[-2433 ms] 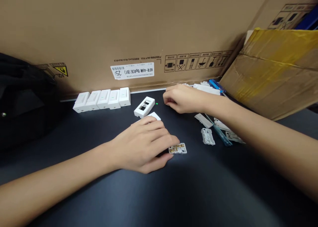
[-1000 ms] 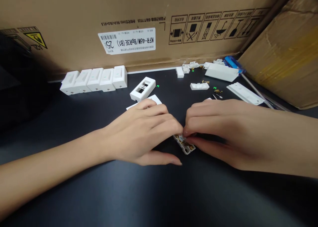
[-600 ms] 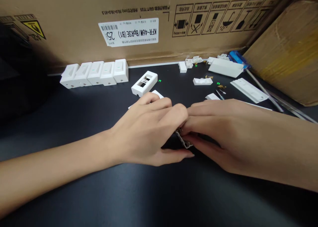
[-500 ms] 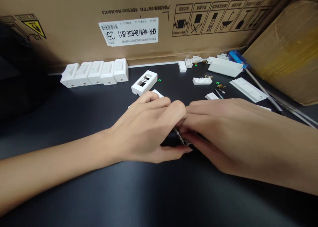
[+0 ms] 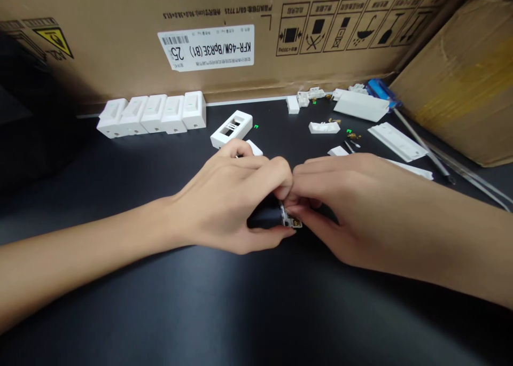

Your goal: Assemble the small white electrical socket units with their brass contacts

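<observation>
Both hands meet at the middle of the dark table point(image 5: 248, 307). My left hand point(image 5: 232, 200) and my right hand point(image 5: 344, 200) pinch a small white switch insert with brass contacts point(image 5: 290, 220) between their fingertips, tilted up on its edge; most of it is hidden by the fingers. Just behind my left hand lie a white switch housing with slots point(image 5: 231, 129) and a flat white cover point(image 5: 254, 147), partly hidden by the fingers.
A row of several finished white switches point(image 5: 154, 113) stands against the big cardboard box point(image 5: 240, 29) at the back. Loose white plastic parts point(image 5: 363, 106), brass bits point(image 5: 352, 136) and a blue-handled screwdriver point(image 5: 380, 91) lie at the back right, beside a taped carton point(image 5: 465, 88).
My right hand came back from the far parts pile and joined my left hand on the insert. The insert, once flat on the table, is now lifted and tilted between both hands.
</observation>
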Demonstrator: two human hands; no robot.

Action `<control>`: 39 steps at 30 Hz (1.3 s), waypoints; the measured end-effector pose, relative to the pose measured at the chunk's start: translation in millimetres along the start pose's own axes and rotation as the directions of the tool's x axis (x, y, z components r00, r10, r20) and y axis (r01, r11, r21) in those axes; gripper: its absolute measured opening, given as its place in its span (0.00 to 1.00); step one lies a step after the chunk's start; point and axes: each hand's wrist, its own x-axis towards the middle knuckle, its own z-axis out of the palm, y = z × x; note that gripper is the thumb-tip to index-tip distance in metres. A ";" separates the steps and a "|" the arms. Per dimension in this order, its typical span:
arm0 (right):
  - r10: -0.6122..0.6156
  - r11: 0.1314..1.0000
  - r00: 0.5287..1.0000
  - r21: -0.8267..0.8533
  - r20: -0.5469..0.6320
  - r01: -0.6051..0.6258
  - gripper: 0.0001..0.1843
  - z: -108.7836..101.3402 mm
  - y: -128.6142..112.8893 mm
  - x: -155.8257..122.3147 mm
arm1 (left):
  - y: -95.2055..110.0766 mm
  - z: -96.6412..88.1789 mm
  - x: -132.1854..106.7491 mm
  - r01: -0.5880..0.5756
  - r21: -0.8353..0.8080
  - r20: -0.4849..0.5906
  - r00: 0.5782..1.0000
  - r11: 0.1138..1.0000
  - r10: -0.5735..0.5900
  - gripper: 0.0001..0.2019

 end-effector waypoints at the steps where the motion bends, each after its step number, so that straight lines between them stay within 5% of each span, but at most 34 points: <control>1: -0.014 1.000 1.000 0.023 0.006 0.014 0.11 -2.4 1.6 0.9 | -0.9 -0.9 0.0 -0.008 0.005 0.016 1.000 1.000 0.008 0.15; 6: -0.166 0.981 0.986 0.102 -0.006 0.165 0.12 -19.2 11.4 7.0 | -4.8 -5.9 0.4 -0.109 0.051 0.121 0.987 0.993 0.102 0.04; 14: -0.189 0.978 0.982 0.090 0.003 0.188 0.11 -25.7 27.7 8.4 | -12.8 -12.9 -0.1 -0.218 0.079 0.226 0.954 0.973 0.196 0.09; 39: -0.239 0.970 0.971 0.036 -0.031 0.240 0.12 -11.9 31.8 5.6 | -15.1 -11.9 -2.2 -0.226 0.140 0.154 0.967 0.964 0.204 0.09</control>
